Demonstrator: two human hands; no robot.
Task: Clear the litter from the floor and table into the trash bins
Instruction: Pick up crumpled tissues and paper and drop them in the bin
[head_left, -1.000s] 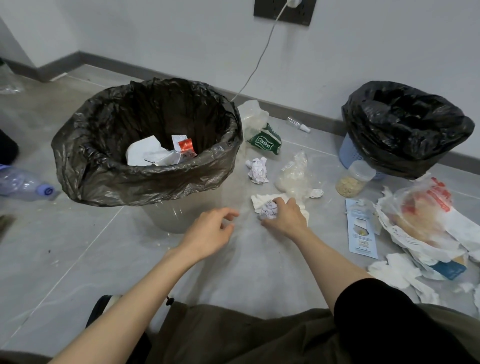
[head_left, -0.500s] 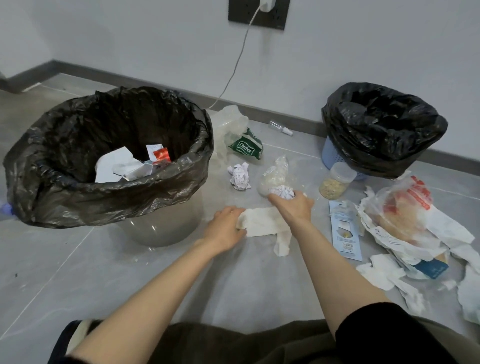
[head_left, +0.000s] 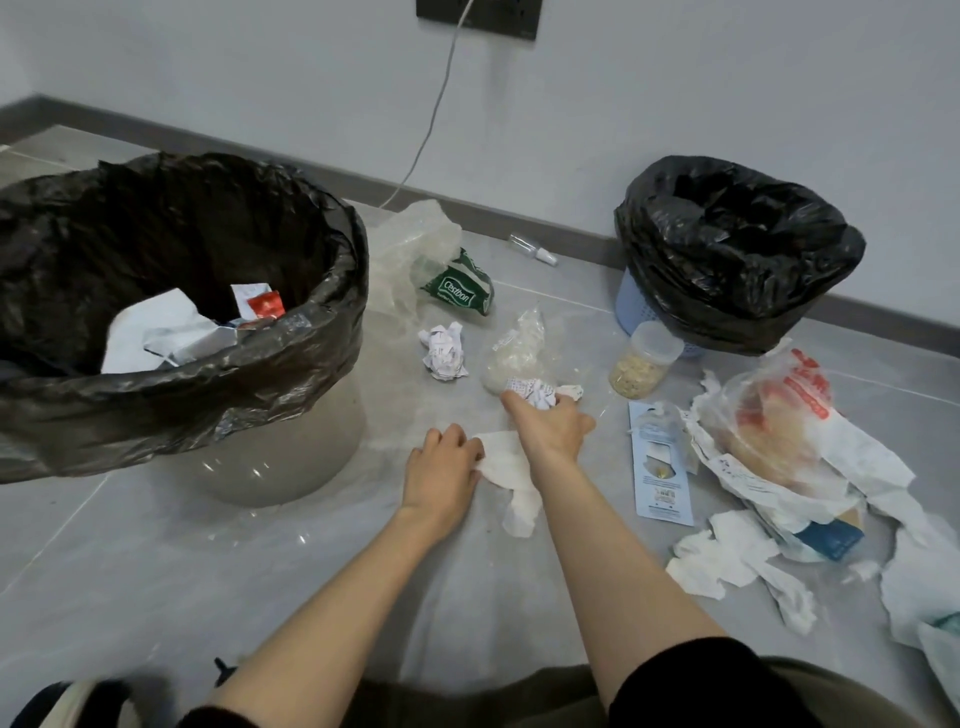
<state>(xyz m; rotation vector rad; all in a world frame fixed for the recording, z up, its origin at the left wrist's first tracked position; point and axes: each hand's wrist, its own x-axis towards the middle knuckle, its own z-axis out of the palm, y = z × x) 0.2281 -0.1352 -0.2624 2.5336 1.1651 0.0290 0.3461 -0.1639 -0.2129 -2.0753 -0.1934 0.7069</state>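
The right hand (head_left: 550, 426) reaches forward at the centre of the frame, its fingers curled round a crumpled paper ball (head_left: 537, 392) printed with small text. Just left of it and lower, the left hand (head_left: 441, 467) lies knuckles up on the floor (head_left: 156, 571), fingers bent onto the edge of a white tissue (head_left: 506, 462). The tissue spreads flat on the tiles under the right wrist, and a strip of it trails toward the bottom of the frame.

Touching the held ball from above is a clear bag of white grains (head_left: 514, 348). A second paper ball (head_left: 444, 351) lies to its left, apart from both hands. Further up sit a green wrapper (head_left: 460, 291) and a crumpled clear plastic sheet (head_left: 410, 244), with a small bottle (head_left: 532, 249) lying near the skirting.

The large bin (head_left: 311, 332) fills the left of the frame. Its dark liner is folded over the rim, and inside are white papers (head_left: 156, 332) and a red packet (head_left: 266, 304). At the upper right stands a small bin (head_left: 631, 306), a blue basket with a black bag bunched over its top; what it contains cannot be seen. A lidded plastic jar (head_left: 641, 358) with pale flakes in its lower part stands upright against its base.

Right of the hands, a blue card (head_left: 660, 478) lies flat. Beside it, a plastic bag with red print (head_left: 774, 415) holds something brownish, and torn tissue pieces (head_left: 727, 556) are scattered below.
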